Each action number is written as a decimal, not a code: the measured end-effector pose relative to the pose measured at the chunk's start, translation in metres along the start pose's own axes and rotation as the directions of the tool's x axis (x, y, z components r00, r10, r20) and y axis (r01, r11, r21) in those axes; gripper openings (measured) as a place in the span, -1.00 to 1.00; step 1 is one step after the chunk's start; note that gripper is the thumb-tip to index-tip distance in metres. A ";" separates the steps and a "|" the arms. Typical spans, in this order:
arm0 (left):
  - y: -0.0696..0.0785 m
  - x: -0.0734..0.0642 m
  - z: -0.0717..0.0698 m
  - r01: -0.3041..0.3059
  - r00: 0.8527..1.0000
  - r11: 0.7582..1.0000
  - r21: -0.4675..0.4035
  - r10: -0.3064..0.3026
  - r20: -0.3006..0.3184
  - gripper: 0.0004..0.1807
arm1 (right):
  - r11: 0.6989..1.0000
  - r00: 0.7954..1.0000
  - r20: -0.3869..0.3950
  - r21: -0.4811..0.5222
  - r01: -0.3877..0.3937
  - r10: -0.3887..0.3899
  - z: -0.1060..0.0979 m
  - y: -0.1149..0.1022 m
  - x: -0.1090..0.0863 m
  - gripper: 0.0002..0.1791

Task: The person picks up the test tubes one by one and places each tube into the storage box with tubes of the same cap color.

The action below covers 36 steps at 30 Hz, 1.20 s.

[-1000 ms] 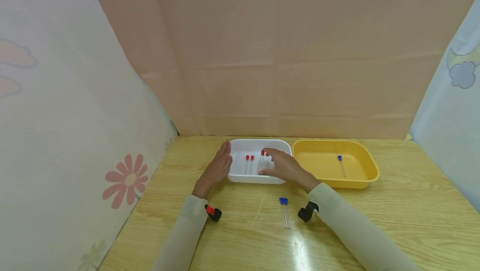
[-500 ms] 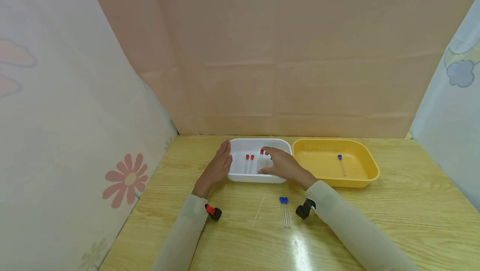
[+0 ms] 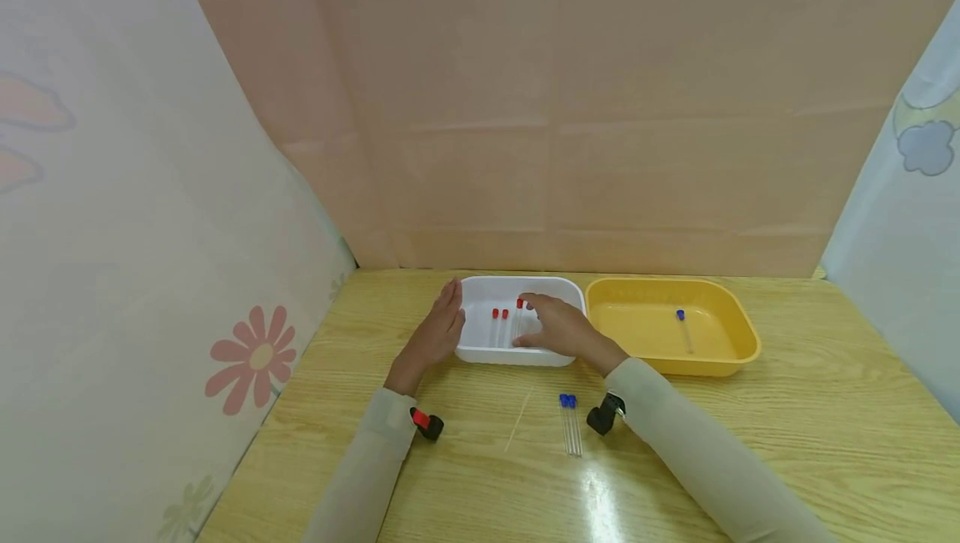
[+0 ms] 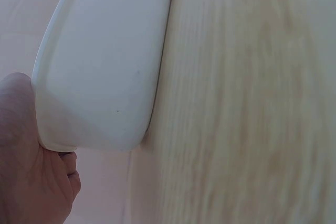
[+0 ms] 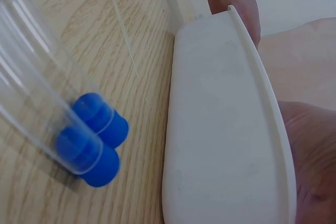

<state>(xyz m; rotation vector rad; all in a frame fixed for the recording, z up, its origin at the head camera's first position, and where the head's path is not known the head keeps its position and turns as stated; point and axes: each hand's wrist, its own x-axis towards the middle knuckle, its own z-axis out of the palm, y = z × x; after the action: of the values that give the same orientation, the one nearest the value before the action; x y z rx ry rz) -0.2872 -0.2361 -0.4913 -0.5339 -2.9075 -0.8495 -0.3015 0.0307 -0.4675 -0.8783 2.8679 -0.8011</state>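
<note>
Right hand (image 3: 561, 327), the nearer, pinches a red-capped tube (image 3: 517, 320) end to end inside the white tray (image 3: 510, 356), its length running near to far (left hand (image 3: 433, 333), straight-fingered, rests against the tray's left side).

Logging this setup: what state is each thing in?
White tray: upright, left hand against its end
Yellow tray: upright
Red-capped tubes: closed, two in white tray, one between finger and thumb of right hand
Blue-capped tubes: closed, two on table, one in yellow tray
</note>
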 end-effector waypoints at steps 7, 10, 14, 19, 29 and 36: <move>-0.001 0.000 0.001 -0.006 1.000 1.000 0.014 0.006 -0.011 -0.35 | 1.000 1.000 0.018 -0.009 -0.017 0.017 0.000 -0.002 0.002 -0.05; -0.002 0.000 0.002 -0.003 1.000 1.000 0.001 0.003 -0.014 -0.35 | 0.999 0.999 0.029 -0.009 -0.033 0.033 0.001 -0.002 0.004 -0.05; -0.001 -0.001 0.002 0.003 1.000 1.000 -0.002 -0.003 -0.016 -0.35 | 0.999 0.999 0.037 -0.016 -0.030 0.031 0.001 -0.002 0.006 -0.06; 0.000 0.000 0.002 0.017 1.000 1.000 0.006 -0.016 -0.010 -0.35 | 0.999 0.999 0.044 -0.039 -0.030 0.032 0.003 0.002 0.010 -0.06; 0.000 0.000 0.003 0.019 1.000 1.000 0.020 -0.018 -0.010 -0.35 | 0.997 0.996 0.071 -0.049 -0.054 0.057 0.003 0.002 0.014 -0.04; 0.001 0.001 0.002 0.019 1.000 1.000 0.017 -0.019 -0.010 -0.34 | 0.997 0.994 0.087 -0.044 -0.061 0.064 0.002 0.000 0.015 -0.04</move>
<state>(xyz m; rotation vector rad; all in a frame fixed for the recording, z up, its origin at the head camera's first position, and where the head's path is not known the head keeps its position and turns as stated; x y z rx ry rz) -0.2875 -0.2347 -0.4923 -0.5007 -2.9127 -0.8261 -0.3139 0.0219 -0.4676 -0.8020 2.8292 -0.6816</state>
